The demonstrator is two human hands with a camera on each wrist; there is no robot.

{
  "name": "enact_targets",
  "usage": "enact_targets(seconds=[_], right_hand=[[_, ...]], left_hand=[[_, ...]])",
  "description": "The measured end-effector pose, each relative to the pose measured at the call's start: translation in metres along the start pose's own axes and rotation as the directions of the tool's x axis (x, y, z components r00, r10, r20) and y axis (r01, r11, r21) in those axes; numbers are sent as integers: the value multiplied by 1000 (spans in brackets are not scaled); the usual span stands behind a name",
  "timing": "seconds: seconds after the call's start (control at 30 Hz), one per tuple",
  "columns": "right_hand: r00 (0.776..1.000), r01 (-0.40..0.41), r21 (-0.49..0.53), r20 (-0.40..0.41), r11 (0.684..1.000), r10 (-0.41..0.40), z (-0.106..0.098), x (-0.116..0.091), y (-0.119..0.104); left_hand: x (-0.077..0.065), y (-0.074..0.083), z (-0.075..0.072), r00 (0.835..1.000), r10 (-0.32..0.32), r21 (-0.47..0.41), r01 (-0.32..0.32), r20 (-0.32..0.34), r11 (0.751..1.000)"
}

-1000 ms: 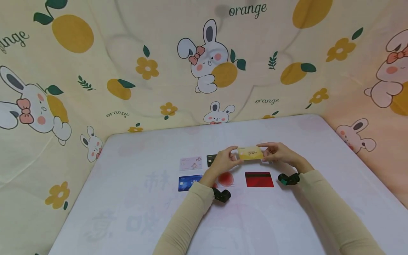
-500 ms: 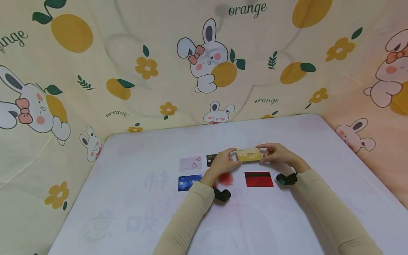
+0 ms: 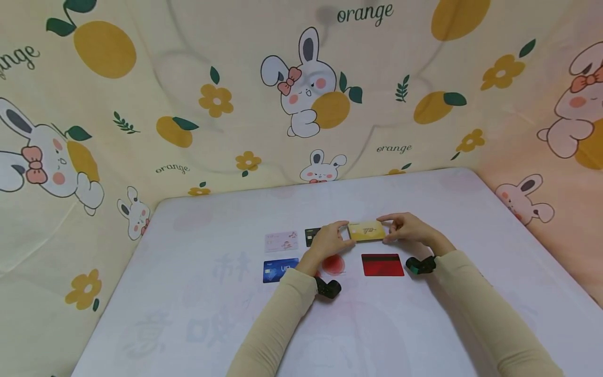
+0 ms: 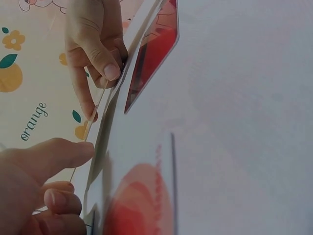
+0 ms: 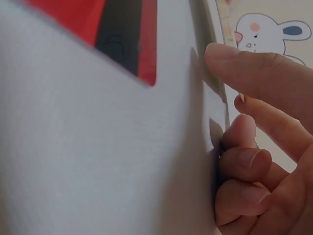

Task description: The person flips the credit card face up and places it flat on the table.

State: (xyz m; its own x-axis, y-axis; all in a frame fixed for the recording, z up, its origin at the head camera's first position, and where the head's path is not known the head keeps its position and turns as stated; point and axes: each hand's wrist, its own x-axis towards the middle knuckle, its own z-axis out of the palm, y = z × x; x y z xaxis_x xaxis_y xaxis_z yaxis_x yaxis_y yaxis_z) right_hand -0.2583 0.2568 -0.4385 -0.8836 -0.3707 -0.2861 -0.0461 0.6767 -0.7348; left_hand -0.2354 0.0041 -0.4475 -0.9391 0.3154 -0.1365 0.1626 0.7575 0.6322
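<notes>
A yellow card (image 3: pixel 366 231) is held level between both hands, close over the white table. My left hand (image 3: pixel 327 242) pinches its left end with thumb and forefinger at the corners. At the opposite end, thumb and forefinger of my right hand (image 3: pixel 411 229) grip the other corners, the remaining fingers curled in below. The left wrist view shows the card edge-on, a shadow under it. Nearer me lies a red card (image 3: pixel 383 265) with a dark stripe. Partly behind my left wrist are a white card with a red circle (image 3: pixel 333 265) and a dark card (image 3: pixel 311 237).
Further left, a pale pink card (image 3: pixel 281 242) lies behind a blue VIP card (image 3: pixel 278 270). The white table (image 3: pixel 188 293) carries faint printed characters. A cloth backdrop (image 3: pixel 226 63) with rabbits and oranges rises at the back and both sides.
The yellow card has come down slightly toward the table and shifted a little left, both hands still at its ends. The right forearm has drifted left with it; the other cards lie unmoved.
</notes>
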Motion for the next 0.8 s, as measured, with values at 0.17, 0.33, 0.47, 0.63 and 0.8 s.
enact_targets(seconds=[0.17,0.33,0.47,0.63,0.8], right_hand=[[1000,-14,-5,-4,1000,14,1,2,2],[1000,-11,-1,-5,1000,11,2,2,-1],[1000,-11,0,-7,1000,11,3,0,-4],[1000,-31,8,-3,999,31,4,1,-6],[998,-57,19,1,998,57,3,3,-4]], left_hand=[[0,1,0,1000,-12,17,12,-3,1000],[0,1,-1,1000,-22,42,22,-5,999],[1,2,-1,1000,-15,79,16,-10,997],[4,1,-1,1000,-5,129,6,-11,992],[5,2,-1,1000,-5,147,7,-10,989]])
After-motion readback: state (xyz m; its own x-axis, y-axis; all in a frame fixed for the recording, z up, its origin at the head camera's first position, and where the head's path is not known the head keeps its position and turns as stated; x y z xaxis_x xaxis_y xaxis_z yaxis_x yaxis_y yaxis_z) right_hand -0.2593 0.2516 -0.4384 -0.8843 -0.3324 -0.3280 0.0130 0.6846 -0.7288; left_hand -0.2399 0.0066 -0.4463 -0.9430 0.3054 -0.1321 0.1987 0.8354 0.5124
